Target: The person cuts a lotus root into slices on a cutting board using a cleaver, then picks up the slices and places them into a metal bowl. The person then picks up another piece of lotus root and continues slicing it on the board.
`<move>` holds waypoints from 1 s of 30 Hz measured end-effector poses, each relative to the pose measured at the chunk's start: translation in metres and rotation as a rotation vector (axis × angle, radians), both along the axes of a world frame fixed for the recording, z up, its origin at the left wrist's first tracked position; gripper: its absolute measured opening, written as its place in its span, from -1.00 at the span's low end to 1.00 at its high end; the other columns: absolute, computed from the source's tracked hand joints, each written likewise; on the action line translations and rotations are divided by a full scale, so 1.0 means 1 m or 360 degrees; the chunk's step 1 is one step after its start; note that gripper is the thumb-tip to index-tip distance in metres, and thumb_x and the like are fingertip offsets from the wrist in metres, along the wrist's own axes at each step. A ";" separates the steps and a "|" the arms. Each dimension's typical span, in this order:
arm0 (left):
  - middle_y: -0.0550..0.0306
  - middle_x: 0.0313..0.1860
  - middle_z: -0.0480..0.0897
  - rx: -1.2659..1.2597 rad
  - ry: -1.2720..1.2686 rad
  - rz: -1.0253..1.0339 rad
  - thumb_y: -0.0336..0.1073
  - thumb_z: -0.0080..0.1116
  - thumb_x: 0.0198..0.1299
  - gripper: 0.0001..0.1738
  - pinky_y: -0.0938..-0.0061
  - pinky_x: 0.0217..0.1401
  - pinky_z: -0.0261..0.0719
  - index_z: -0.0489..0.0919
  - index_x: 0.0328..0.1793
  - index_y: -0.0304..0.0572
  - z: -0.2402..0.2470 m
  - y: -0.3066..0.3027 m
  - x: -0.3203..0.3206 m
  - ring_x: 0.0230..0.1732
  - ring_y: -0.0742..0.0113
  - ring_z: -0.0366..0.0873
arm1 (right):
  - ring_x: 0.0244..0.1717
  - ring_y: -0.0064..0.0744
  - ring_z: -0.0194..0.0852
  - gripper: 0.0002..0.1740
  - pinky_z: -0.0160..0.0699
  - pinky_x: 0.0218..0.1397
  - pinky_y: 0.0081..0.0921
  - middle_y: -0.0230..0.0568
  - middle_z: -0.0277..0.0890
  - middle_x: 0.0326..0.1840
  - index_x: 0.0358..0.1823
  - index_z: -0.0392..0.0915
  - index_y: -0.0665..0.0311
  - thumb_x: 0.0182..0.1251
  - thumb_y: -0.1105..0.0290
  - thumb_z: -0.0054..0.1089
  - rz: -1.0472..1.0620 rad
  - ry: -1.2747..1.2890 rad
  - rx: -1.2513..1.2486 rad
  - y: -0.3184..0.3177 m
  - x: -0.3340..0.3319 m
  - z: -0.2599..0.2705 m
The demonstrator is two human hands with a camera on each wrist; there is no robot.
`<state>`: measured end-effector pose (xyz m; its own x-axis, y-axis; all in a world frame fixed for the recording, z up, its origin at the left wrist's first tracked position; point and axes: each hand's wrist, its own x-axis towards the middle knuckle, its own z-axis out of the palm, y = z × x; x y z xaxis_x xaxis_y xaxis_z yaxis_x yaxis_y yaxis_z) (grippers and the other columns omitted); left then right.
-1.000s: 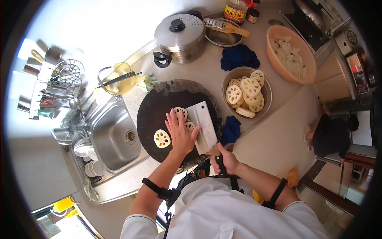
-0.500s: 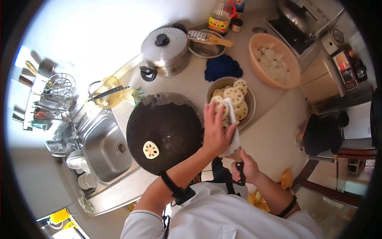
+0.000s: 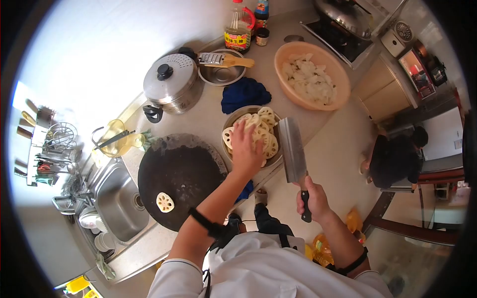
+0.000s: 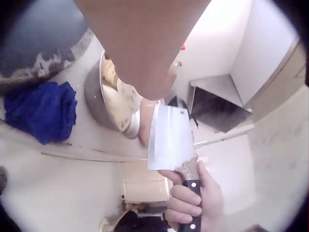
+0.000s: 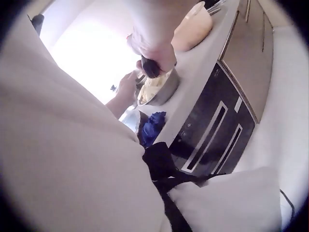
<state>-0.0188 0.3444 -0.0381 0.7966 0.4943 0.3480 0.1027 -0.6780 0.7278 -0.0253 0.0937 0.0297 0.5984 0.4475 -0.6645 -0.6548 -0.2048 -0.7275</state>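
My left hand (image 3: 247,153) lies over the metal bowl (image 3: 228,161), its spread fingers on the pile of lotus root slices (image 3: 268,116). The right hand (image 3: 317,197) grips the black handle of a cleaver (image 3: 292,149), whose broad blade stands just right of the bowl. In the left wrist view the cleaver (image 4: 170,137) shows its flat side, with the right hand's fingers (image 4: 183,207) wrapped round the handle. One lotus root slice (image 3: 165,202) lies by itself on the round dark chopping board (image 3: 191,174).
Behind the bowl are a blue cloth (image 3: 246,95), a lidded pot (image 3: 171,82) and a grater (image 3: 211,59) across a steel bowl. A peach basin (image 3: 285,94) of white pieces stands at the back right. The sink (image 3: 121,203) is left; another person (image 3: 397,159) is at right.
The left hand and cleaver have moved right from the board to the bowl, carrying slices off the board. The cleaver has since drawn away to the right, while the left hand stays over the slices.
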 end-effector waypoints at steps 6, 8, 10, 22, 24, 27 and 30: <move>-0.13 0.28 0.59 -0.0378 -0.0147 0.0441 -0.56 0.13 0.26 -0.57 0.24 0.42 0.45 0.55 0.28 -0.30 0.018 0.105 -0.138 0.34 0.01 0.53 | -0.81 -0.38 0.17 -0.05 0.31 -0.66 -0.38 -0.35 0.19 -0.77 0.24 0.49 0.36 0.51 -0.45 -0.42 -0.0048 0.0269 0.0362 -0.009 0.016 0.002; -0.07 0.24 0.62 -0.0525 0.0031 0.0653 -0.61 0.06 0.22 -0.51 0.29 0.35 0.50 0.55 0.30 -0.28 0.015 0.140 -0.204 0.28 0.12 0.58 | -0.82 -0.37 0.14 -0.05 0.30 -0.64 -0.35 -0.37 0.16 -0.78 0.25 0.53 0.31 0.51 -0.45 -0.47 0.0007 0.0537 0.0570 -0.003 0.016 0.012; -0.05 0.22 0.64 -0.0421 0.0453 0.0755 -0.63 -0.02 0.11 -0.38 0.34 0.28 0.55 0.53 0.37 -0.24 0.015 0.169 -0.267 0.22 0.13 0.60 | -0.79 -0.38 0.19 -0.08 0.33 -0.63 -0.36 -0.33 0.20 -0.75 0.30 0.45 0.38 0.54 -0.40 -0.37 0.0193 0.0650 0.0798 0.003 0.009 0.007; -0.05 0.38 0.52 -0.0497 0.0589 0.0177 -0.61 0.32 0.09 -0.24 0.28 0.20 0.67 0.43 0.49 -0.11 0.012 0.162 -0.318 0.30 0.06 0.57 | -0.69 -0.51 0.32 -0.36 0.38 -0.59 -0.52 -0.29 0.39 -0.68 -0.46 0.43 0.27 0.68 -0.08 -0.21 0.1124 0.0088 0.0126 0.114 -0.100 -0.006; -0.06 0.36 0.52 -0.0273 0.0470 0.0094 -0.57 0.39 0.08 -0.27 0.32 0.15 0.70 0.47 0.44 -0.17 0.009 0.160 -0.318 0.24 0.04 0.60 | -0.70 -0.52 0.30 -0.38 0.38 -0.60 -0.52 -0.30 0.39 -0.68 -0.45 0.43 0.27 0.68 -0.07 -0.21 0.1134 0.0047 0.0033 0.124 -0.109 -0.010; -0.07 0.34 0.52 -0.0438 0.0407 0.0023 -0.54 0.43 0.07 -0.27 0.36 0.10 0.71 0.48 0.43 -0.19 -0.002 0.153 -0.309 0.20 0.05 0.61 | -0.73 -0.53 0.28 -0.40 0.37 -0.62 -0.52 -0.32 0.38 -0.70 -0.42 0.44 0.27 0.68 -0.06 -0.19 0.1105 0.0018 -0.0084 0.133 -0.120 -0.011; -0.09 0.34 0.51 -0.0476 0.0311 -0.0014 -0.49 0.46 0.08 -0.29 0.39 0.08 0.70 0.49 0.41 -0.23 -0.010 0.138 -0.291 0.18 0.07 0.62 | -0.72 -0.53 0.30 -0.43 0.39 -0.62 -0.51 -0.33 0.40 -0.67 -0.30 0.49 0.32 0.68 -0.04 -0.19 0.1074 0.0033 -0.0122 0.132 -0.125 -0.014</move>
